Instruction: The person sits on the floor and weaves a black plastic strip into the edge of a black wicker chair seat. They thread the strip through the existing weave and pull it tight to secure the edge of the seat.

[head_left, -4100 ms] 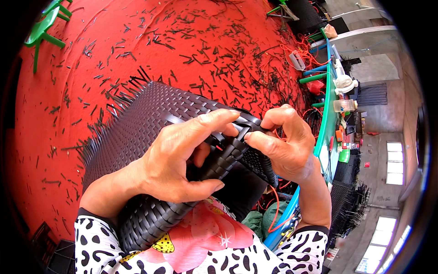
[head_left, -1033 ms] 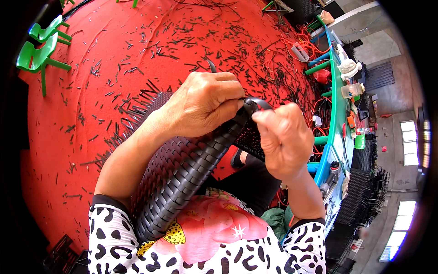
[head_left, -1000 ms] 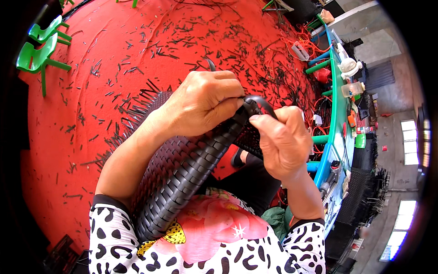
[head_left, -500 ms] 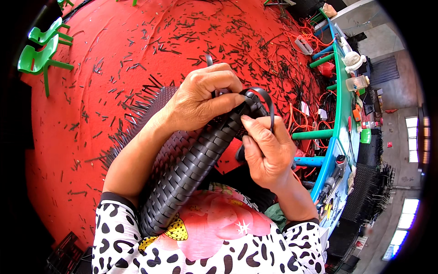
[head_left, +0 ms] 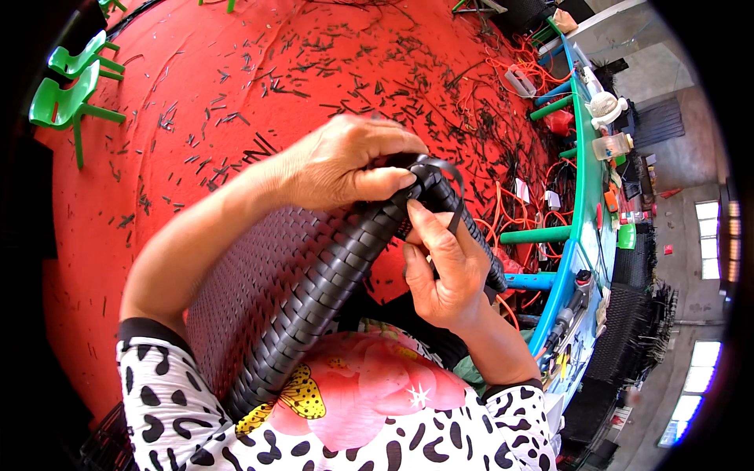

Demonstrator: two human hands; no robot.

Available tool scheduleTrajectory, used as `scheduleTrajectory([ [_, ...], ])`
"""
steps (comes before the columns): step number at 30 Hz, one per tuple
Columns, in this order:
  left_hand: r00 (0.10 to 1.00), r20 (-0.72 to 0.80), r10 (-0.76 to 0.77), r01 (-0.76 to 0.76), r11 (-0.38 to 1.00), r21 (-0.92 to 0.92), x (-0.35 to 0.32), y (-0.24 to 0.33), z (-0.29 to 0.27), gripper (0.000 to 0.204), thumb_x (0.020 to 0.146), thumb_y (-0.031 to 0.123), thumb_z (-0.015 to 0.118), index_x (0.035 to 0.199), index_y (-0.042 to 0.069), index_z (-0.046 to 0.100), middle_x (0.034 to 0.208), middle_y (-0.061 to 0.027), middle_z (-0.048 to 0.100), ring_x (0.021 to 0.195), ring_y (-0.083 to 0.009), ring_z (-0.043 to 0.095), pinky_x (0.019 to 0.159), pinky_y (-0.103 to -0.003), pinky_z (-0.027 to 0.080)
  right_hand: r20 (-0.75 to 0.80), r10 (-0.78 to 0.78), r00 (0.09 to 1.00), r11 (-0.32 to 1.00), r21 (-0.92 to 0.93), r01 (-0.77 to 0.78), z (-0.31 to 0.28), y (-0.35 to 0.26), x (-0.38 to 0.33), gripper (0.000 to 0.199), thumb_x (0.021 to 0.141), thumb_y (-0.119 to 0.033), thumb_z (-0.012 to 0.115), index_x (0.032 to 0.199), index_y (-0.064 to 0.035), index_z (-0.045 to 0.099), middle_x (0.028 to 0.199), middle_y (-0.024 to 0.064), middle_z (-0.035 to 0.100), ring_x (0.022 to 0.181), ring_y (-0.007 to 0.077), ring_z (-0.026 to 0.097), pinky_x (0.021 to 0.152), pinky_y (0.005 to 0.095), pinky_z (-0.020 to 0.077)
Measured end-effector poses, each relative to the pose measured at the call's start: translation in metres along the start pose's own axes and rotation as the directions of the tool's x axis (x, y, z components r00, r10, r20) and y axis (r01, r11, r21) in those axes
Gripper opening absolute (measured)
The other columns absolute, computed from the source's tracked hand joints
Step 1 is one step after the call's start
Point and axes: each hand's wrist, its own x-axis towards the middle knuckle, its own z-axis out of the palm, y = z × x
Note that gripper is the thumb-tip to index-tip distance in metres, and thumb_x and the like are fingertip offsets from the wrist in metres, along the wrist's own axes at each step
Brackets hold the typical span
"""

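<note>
A black woven panel (head_left: 251, 255) with a thick, rounded woven rim (head_left: 314, 302) leans against my lap. The rim slants up to a corner, where another rim length turns down to the right. My left hand (head_left: 353, 161) is closed over this corner, fingers curled across the top and thumb pressing the weave. Just below and right, my right hand (head_left: 446, 263) is closed, its index fingertip touching the rim's underside. A flat black strip (head_left: 458, 182) loops from the corner down to the right hand's fingers. Its end is hidden.
Black strip scraps litter the red floor covering (head_left: 173, 94). Green chairs (head_left: 75, 94) stand at the far left. Along the right runs a long table with a green and blue edge (head_left: 580, 192), bearing a power tool (head_left: 567, 310) and containers; orange cords (head_left: 503, 212) tangle beneath.
The woven panel has turned, and more of its right rim shows. My left forearm has swung outward to the left. Both hands stay at the corner, and the strip's loop looks smaller.
</note>
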Motion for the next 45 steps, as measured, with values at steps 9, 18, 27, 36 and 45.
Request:
scheduleTrajectory([
  [9, 0.94, -0.307, -0.151, 0.045, 0.944, -0.328, -0.009, 0.003, 0.035, 0.038, 0.075, 0.025, 0.065, 0.101, -0.003, 0.064, 0.097, -0.0128, 0.064, 0.091, -0.0211, 0.061, 0.082, -0.031, 0.047, -0.008, -0.078, 0.997, 0.997, 0.006, 0.078, -0.018, 0.002, 0.001, 0.031, 0.076, 0.006, 0.06, 0.107, 0.0051, 0.06, 0.079, 0.0134, 0.058, 0.062, 0.0246, 0.057, 0.053, 0.0314, 0.0475],
  [18, 0.922, -0.306, -0.239, 0.111, 0.917, -0.383, -0.012, 0.006, 0.039, 0.037, 0.07, 0.019, 0.067, 0.1, -0.002, 0.065, 0.099, -0.0116, 0.064, 0.095, -0.0195, 0.06, 0.085, -0.03, 0.045, -0.028, 0.241, 0.97, 0.927, 0.303, -0.222, -0.041, -0.007, -0.007, 0.024, 0.094, -0.005, 0.048, 0.113, 0.0081, 0.045, 0.075, 0.0103, 0.06, 0.056, 0.0096, 0.053, 0.052, 0.0216, 0.0457],
  [27, 0.889, -0.401, -0.219, 0.135, 0.965, -0.227, -0.013, 0.013, 0.039, 0.036, 0.067, 0.019, 0.068, 0.095, -0.003, 0.066, 0.1, -0.0113, 0.064, 0.095, -0.0203, 0.06, 0.086, -0.031, 0.046, 0.109, 0.248, 0.963, 0.967, 0.024, -0.252, -0.006, -0.001, -0.027, 0.007, 0.077, 0.005, 0.062, 0.083, 0.0024, 0.06, 0.076, 0.0115, 0.054, 0.065, 0.0208, 0.054, 0.058, 0.0277, 0.0434],
  [36, 0.839, -0.503, -0.208, 0.21, 0.976, -0.053, -0.013, 0.029, 0.037, 0.024, 0.067, 0.018, 0.075, 0.08, 0.0, 0.065, 0.081, -0.0073, 0.063, 0.07, -0.0153, 0.062, 0.062, -0.026, 0.05, -0.223, 0.495, 0.839, 0.835, 0.389, -0.389, 0.04, 0.023, -0.05, 0.01, 0.084, 0.004, 0.057, 0.093, 0.0017, 0.06, 0.082, 0.0088, 0.061, 0.066, 0.0134, 0.058, 0.058, 0.025, 0.0476],
  [45, 0.896, -0.402, -0.187, 0.225, 0.973, 0.049, -0.011, 0.043, 0.024, 0.016, 0.075, 0.01, 0.072, 0.075, -0.002, 0.062, 0.076, -0.0062, 0.061, 0.062, -0.0102, 0.057, 0.056, -0.023, 0.046, -0.126, 0.555, 0.822, 0.498, 0.842, -0.206, 0.07, 0.033, -0.034, 0.005, 0.086, 0.001, 0.06, 0.092, 0.0013, 0.058, 0.09, 0.0024, 0.061, 0.071, 0.0077, 0.057, 0.059, 0.0222, 0.0489],
])
